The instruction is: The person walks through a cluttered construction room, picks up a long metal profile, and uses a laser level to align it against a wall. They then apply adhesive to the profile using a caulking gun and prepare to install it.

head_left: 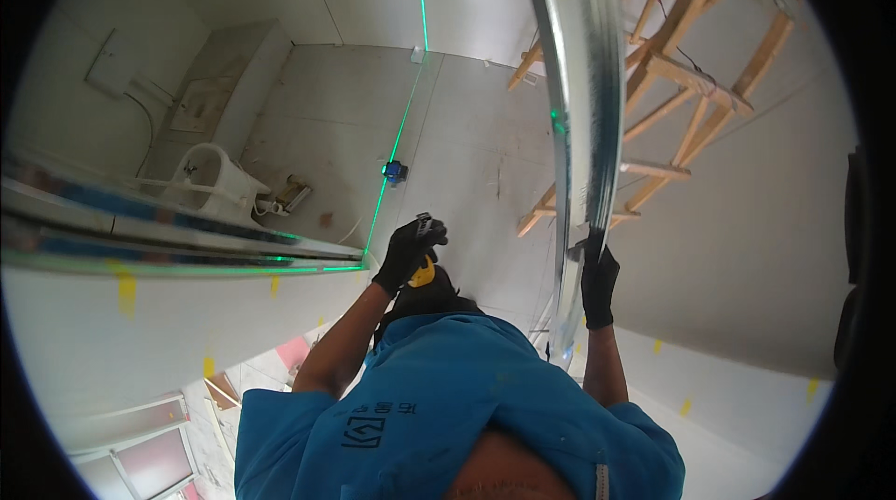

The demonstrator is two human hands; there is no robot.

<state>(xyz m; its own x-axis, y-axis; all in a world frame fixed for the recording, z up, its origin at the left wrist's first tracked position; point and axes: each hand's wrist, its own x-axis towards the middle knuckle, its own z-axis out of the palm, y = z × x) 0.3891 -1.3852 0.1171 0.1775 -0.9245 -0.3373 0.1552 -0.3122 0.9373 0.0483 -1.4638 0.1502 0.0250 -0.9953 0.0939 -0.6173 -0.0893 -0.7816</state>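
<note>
My right hand (599,284), in a black glove, is closed round the lower part of a long, shiny metal channel (583,108) that rises past the top of the view. My left hand (403,253), also gloved in black, is closed in front of my body. A small grey-and-black piece (425,222) shows at its fingers; its kind I cannot make out. Right under that hand is a rounded yellow object (423,272), partly hidden; whether the hand holds it too, I cannot tell. On the floor ahead stands a blue laser level (396,172), casting green lines.
Wooden trestles (672,80) stand at the right, beyond the metal channel. At the left, metal rails (187,243) run along a pale wall or panel with yellow marks. Behind them are a white toilet-like fixture (210,181) and a boxed ledge (219,80). Lower left shows window frames (140,449).
</note>
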